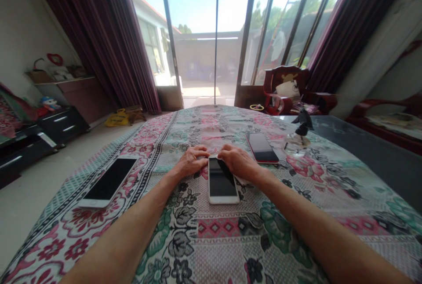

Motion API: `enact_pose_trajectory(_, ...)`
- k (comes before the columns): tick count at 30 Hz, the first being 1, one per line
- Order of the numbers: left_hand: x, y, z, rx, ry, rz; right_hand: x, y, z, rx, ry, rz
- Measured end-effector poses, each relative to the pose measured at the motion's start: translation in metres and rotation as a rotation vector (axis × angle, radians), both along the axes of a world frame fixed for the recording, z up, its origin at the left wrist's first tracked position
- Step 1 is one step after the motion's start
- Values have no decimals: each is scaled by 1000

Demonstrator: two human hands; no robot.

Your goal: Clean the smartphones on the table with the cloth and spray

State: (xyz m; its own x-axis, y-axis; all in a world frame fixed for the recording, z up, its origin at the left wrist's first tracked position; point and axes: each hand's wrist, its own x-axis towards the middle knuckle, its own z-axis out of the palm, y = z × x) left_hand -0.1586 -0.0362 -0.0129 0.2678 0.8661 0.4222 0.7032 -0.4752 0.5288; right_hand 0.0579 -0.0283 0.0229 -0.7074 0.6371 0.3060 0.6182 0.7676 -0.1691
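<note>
A white phone (223,183) lies face up in the middle of the flowered tablecloth (214,235). My left hand (192,160) rests at its top left corner with fingers curled and pinched at the phone's top edge. Over the top right corner lies my right hand (238,162), fingers bent onto the screen. What the fingertips pinch is too small to make out. A second white phone (108,181) lies face up at the left. To the right of my right hand lies a red-edged phone (262,147), face up.
A small glass stand with a dark ornament (299,133) sits on the cloth at the right, beside a dark glass tabletop (369,147). Red wooden chairs (286,89) stand by the glass doors. Dark drawers (61,123) line the left wall.
</note>
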Motion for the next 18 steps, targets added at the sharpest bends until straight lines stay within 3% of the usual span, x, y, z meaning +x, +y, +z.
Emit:
enact_pose_trajectory(7,0,1,-1,-8,15,3,8,4,-5,-2,79,-62)
enact_pose_trajectory(18,0,1,-1,5,-17,-27,12,-10,-13,-18,224,-5)
